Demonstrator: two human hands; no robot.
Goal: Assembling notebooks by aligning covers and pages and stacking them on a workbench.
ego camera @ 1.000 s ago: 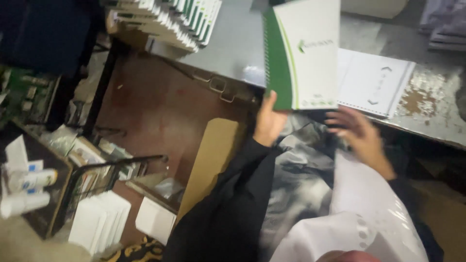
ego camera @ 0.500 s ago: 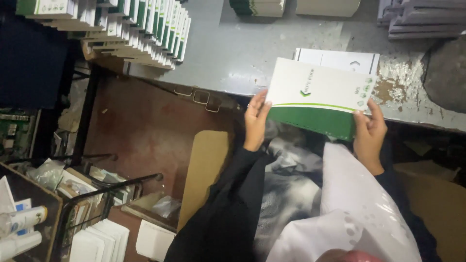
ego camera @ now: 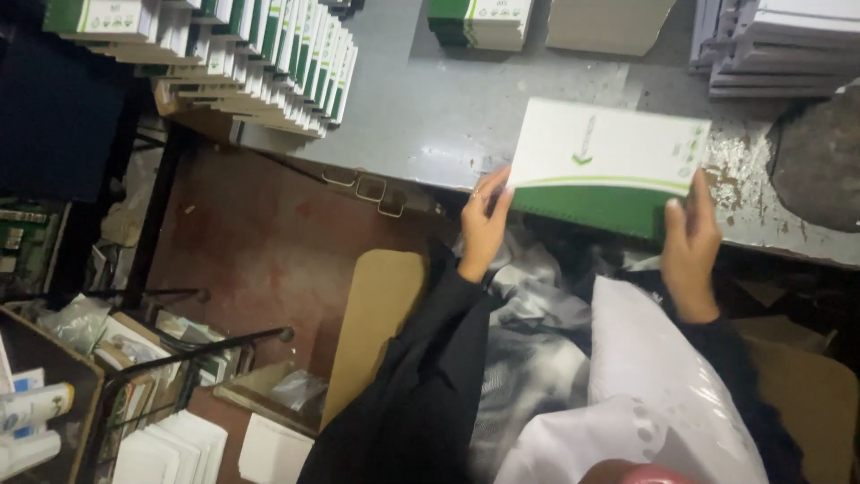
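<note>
I observe one white-and-green spiral-bound notebook [ego camera: 605, 166], closed, cover up, held level lengthwise above the near desk [ego camera: 448, 116] edge, gripped at both short ends.

A small binding or print workshop. Rows of identical green-and-white notebooks [ego camera: 269, 63] lean on the worn grey table [ego camera: 448, 116], with more stacks [ego camera: 479, 22] at its far edge and paper piles [ego camera: 775, 45] far right. Loose white sheets [ego camera: 170, 453] lie on the floor, near left.
</note>
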